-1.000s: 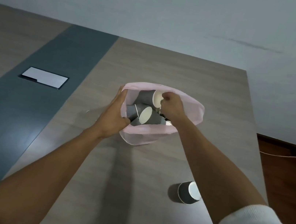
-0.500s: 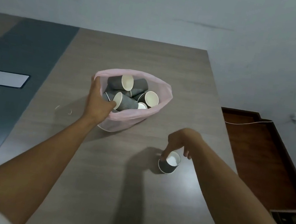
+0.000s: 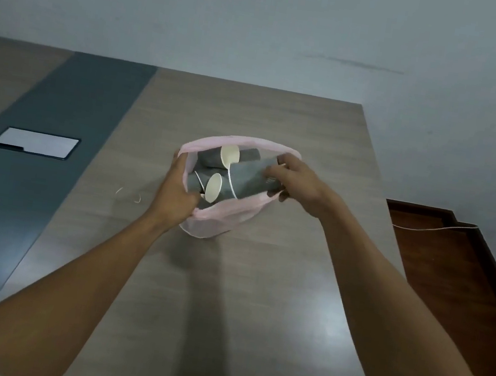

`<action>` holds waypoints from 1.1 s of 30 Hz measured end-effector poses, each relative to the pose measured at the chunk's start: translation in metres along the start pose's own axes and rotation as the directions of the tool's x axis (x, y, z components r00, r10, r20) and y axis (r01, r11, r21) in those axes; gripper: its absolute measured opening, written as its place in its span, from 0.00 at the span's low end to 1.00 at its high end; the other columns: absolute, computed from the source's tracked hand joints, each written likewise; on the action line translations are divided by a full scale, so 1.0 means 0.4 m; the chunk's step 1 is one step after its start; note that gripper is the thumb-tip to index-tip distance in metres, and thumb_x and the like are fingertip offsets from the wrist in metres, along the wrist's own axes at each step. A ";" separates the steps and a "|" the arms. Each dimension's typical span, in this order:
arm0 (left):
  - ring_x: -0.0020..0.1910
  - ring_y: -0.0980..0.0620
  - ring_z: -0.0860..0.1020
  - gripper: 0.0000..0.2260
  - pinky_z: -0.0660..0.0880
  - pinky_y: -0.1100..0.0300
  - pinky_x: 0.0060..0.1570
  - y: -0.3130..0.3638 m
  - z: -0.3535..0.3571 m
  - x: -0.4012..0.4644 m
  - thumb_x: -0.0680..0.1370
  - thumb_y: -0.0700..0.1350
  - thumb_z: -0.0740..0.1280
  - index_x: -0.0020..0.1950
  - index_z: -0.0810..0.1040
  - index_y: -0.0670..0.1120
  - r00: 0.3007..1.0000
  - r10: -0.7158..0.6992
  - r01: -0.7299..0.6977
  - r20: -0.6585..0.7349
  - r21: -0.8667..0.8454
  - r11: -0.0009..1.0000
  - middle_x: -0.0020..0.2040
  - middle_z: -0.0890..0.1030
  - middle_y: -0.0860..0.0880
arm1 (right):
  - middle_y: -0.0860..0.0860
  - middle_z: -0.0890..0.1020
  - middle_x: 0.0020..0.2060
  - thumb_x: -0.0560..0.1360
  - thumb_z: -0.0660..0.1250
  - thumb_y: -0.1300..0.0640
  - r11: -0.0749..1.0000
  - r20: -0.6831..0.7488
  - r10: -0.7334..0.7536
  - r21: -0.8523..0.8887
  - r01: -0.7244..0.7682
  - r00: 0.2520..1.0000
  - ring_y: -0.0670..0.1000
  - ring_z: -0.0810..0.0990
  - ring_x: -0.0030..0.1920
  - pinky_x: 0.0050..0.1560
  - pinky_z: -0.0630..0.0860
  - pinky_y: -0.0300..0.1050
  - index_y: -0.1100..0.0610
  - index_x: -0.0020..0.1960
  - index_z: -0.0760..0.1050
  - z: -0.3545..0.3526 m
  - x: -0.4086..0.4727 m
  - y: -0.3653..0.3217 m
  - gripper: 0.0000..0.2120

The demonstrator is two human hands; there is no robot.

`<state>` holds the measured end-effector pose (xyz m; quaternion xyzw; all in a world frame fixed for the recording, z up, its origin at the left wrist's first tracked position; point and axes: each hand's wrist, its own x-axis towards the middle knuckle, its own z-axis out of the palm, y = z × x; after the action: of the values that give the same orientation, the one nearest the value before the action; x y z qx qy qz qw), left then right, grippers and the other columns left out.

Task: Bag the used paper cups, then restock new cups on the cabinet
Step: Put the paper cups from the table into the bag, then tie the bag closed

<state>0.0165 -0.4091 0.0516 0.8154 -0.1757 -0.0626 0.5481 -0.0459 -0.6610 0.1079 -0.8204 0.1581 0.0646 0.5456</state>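
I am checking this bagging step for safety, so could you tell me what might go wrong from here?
1. The pink bag looks full: the grey cup in the right hand lies across the cups already inside and could roll out over the rim.
2. Only the left hand holds the thin bag's mouth open; if its grip slips, the bag could slump and spill cups onto the table.

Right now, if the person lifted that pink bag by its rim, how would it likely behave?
Probably floppy: the pink bag is thin and see-through, and the left hand holds its rim. Likely light, since it holds only paper cups. They lie loose at angles, so they would probably shift.
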 end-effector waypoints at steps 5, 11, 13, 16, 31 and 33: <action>0.68 0.53 0.76 0.39 0.75 0.63 0.65 0.022 -0.030 0.003 0.65 0.32 0.63 0.76 0.65 0.52 0.998 0.016 -0.015 0.065 -0.019 1.000 0.70 0.74 0.48 | 0.48 0.76 0.55 0.72 0.75 0.52 0.979 -0.104 -0.199 -0.058 0.194 0.974 0.50 0.79 0.53 0.51 0.79 0.46 0.53 0.64 0.68 0.167 0.113 -0.023 0.26; 0.61 0.78 0.71 0.42 0.68 0.80 0.55 0.006 -0.082 0.029 0.71 0.24 0.62 0.74 0.62 0.62 0.997 -0.028 0.024 0.070 0.061 0.998 0.67 0.72 0.60 | 0.54 0.75 0.65 0.77 0.63 0.56 0.785 -0.022 -0.321 -0.566 0.252 0.947 0.61 0.80 0.55 0.52 0.79 0.57 0.54 0.66 0.75 0.308 0.234 -0.024 0.17; 0.57 0.79 0.71 0.42 0.65 0.82 0.54 0.001 -0.093 0.031 0.71 0.24 0.62 0.71 0.63 0.65 0.998 -0.054 0.053 0.017 0.060 0.997 0.64 0.71 0.66 | 0.56 0.75 0.62 0.79 0.61 0.59 0.784 -0.274 -0.363 -0.607 0.132 0.891 0.65 0.80 0.49 0.46 0.79 0.61 0.58 0.62 0.74 0.305 0.251 -0.021 0.13; 0.62 0.66 0.72 0.37 0.66 0.74 0.62 -0.018 -0.109 0.036 0.73 0.26 0.62 0.76 0.68 0.59 0.988 -0.121 0.127 -0.095 0.066 0.990 0.67 0.73 0.64 | 0.56 0.77 0.56 0.76 0.63 0.59 0.913 -0.590 -0.342 -0.394 0.109 0.731 0.62 0.79 0.50 0.48 0.76 0.57 0.58 0.57 0.74 0.253 0.253 0.004 0.11; 0.52 0.43 0.80 0.12 0.85 0.42 0.44 -0.037 -0.182 0.108 0.74 0.34 0.64 0.48 0.77 0.53 0.767 -0.382 0.381 -0.516 -0.115 0.918 0.52 0.79 0.49 | 0.55 0.79 0.37 0.75 0.69 0.69 0.704 -0.118 0.493 0.635 -0.316 0.862 0.51 0.79 0.31 0.26 0.79 0.41 0.59 0.43 0.77 -0.041 0.306 0.137 0.07; 0.49 0.45 0.76 0.15 0.83 0.50 0.35 0.004 -0.198 0.130 0.77 0.31 0.62 0.53 0.73 0.50 0.752 -0.351 0.340 -0.558 -0.127 0.932 0.55 0.76 0.47 | 0.56 0.81 0.41 0.76 0.66 0.70 0.732 -0.109 0.401 0.635 -0.247 0.909 0.52 0.80 0.36 0.29 0.82 0.42 0.61 0.48 0.79 -0.103 0.306 0.069 0.07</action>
<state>0.0880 -0.3593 0.0887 0.8096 0.1511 0.0833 0.5611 0.0575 -0.7315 0.0658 -0.5617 0.3764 0.0062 0.7367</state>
